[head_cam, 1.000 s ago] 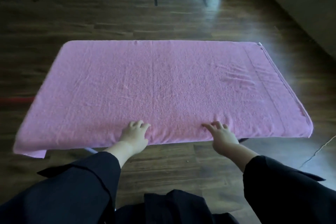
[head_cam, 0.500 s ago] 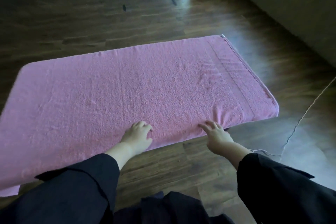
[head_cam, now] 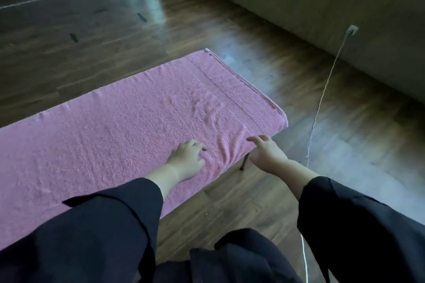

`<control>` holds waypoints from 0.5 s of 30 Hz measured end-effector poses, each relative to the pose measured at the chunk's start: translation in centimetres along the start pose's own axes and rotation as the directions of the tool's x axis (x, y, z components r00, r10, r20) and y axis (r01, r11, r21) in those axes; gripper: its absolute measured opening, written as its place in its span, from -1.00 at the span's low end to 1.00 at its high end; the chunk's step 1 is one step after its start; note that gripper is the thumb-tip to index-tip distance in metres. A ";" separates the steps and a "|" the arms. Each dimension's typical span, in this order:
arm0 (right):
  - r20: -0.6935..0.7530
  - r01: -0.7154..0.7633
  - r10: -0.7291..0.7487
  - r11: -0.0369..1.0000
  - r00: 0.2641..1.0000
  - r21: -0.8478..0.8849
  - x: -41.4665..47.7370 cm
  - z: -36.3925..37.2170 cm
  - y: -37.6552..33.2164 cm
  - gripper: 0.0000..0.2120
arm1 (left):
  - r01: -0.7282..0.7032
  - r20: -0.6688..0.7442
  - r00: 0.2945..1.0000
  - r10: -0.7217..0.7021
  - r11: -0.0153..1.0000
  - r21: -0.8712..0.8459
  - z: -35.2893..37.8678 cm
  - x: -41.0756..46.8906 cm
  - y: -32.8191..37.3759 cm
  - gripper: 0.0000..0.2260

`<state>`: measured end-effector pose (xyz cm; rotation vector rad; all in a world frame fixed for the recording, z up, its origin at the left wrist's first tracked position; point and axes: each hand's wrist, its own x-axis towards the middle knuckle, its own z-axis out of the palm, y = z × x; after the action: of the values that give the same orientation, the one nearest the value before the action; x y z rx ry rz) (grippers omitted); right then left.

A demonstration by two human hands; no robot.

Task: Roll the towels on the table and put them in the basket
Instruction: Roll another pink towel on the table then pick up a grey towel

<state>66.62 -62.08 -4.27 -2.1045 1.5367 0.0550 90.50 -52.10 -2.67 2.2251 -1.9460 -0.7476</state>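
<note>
Pink towel (head_cam: 128,135): terry cloth, spread flat over a low table and hiding its whole top. The near long edge hangs just over the side, and a woven band runs along the right short end.
Creases (head_cam: 220,145): a fan of wrinkles between the two hands, by the near right corner.
Left hand (head_cam: 187,158): palm down on the towel close to its near edge, with the fingers loosely bent and the tips pressed into the cloth, gripping nothing.
Right hand (head_cam: 266,151): just off the near right corner. The fingers (head_cam: 251,139) are spread and fairly straight, reaching the towel's edge.
Table leg (head_cam: 244,163): dark, showing below the towel between the hands.
Sleeves (head_cam: 103,225): dark, loose, on both forearms.
Floor (head_cam: 230,202): glossy dark wood planks.
Cable (head_cam: 322,99): white, running from a wall socket (head_cam: 352,30) down across the floor, right of the table.
</note>
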 end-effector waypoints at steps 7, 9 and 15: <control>-0.112 -0.056 0.063 0.997 0.992 0.059 5.3 -7.6 8.3 -0.49 | -0.104 -0.003 0.995 0.104 0.994 0.023 -0.5 10.4 9.2 -0.59; -0.120 -0.047 0.053 0.998 0.991 0.047 7.3 -10.1 11.2 -0.49 | -0.105 -0.013 0.994 0.106 0.994 0.019 -0.4 13.9 12.2 -0.58; -0.118 -0.054 0.052 0.998 0.992 -0.012 14.3 -18.6 19.8 -0.51 | -0.101 -0.077 0.992 0.098 0.994 -0.040 -0.7 24.7 22.0 -0.58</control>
<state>48.89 -86.88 -0.76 -2.1119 1.6658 -0.0396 72.49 -79.76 -1.08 2.0825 -1.9695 -0.6770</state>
